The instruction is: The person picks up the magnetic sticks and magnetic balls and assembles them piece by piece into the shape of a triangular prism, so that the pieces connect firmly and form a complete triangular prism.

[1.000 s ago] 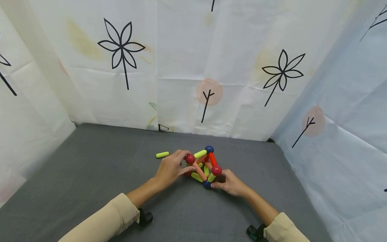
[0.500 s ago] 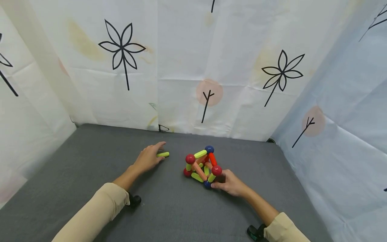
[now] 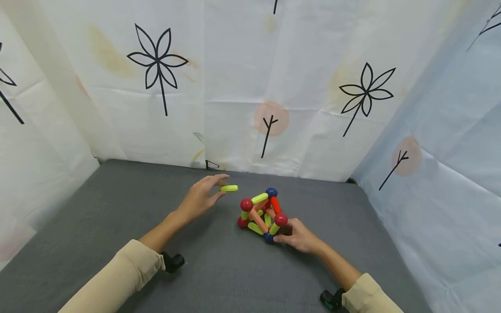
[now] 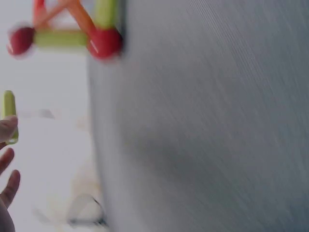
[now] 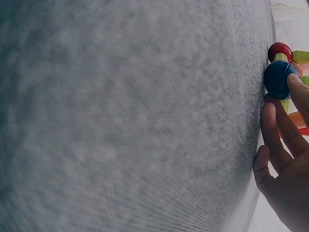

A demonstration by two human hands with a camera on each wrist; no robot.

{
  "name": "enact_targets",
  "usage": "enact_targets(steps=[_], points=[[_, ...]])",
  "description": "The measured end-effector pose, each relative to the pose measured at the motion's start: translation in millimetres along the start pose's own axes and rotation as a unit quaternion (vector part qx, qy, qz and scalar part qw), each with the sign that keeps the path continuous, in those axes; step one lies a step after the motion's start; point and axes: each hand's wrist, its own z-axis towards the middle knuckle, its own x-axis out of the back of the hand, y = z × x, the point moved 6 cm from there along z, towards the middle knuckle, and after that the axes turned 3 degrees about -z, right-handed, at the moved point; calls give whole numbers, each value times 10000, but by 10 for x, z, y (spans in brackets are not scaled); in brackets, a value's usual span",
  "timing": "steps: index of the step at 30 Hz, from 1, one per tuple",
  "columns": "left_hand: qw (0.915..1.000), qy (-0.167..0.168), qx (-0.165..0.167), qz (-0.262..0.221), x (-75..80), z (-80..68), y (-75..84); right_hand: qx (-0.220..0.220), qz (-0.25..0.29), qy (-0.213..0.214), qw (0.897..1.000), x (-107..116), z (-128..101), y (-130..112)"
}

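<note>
In the head view my left hand (image 3: 197, 200) pinches a short yellow-green magnetic rod (image 3: 230, 188) above the table. The left wrist view shows the same rod (image 4: 9, 104) between thumb and fingers, with other fingertips spread below. To the right stands a magnetic ball-and-rod frame (image 3: 258, 221) of yellow-green, orange and red rods joined by red and blue balls. My right hand (image 3: 300, 238) holds its near right corner. There, in the right wrist view, the thumb presses a blue ball (image 5: 277, 79) and the fingers reach round behind; their full contact is hidden.
A dark grey cloth-covered table (image 3: 117, 208) spreads under both hands. White printed curtains (image 3: 235, 87) hang close behind its far edge and along the sides. Black straps with camera bodies (image 3: 172, 262) sit on both wrists.
My left hand let go of the frame's upper left ball, moved left to the loose rod, picked it up and now carries it back rightward. My right hand and the frame stayed put.
</note>
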Motion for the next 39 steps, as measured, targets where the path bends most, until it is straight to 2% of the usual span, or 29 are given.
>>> enact_targets(steps=[3, 5, 8, 11, 17, 24, 33, 39], points=[[9977, -7, -661, -178, -15, 61, 365, -18, -14, 11, 10000, 10, 0, 0], [9953, -185, -884, -349, -71, 85, 544, -31, -29, 19, 10000, 14, 4, -2], [9926, -574, -943, -516, -196, 108, 710, -26, -47, 16, 10000, 13, 15, -11], [9909, -865, -939, -419, -323, 114, 788, -23, -63, 14, 10000, 12, 21, -13], [9883, -1082, -1078, -35, -487, 110, 839, -66, 14, -25, 10000, 1, 24, 11], [9868, -1226, -1054, 40, -543, 132, 884, -19, 38, -39, 10000, 6, 18, 42], [9873, -1387, -726, -255, -484, 150, 673, 23, 106, -111, 9999, -12, 27, 42], [9828, -1611, -789, -448, -505, 190, 633, 64, 21, -65, 10000, -7, 47, 27]])
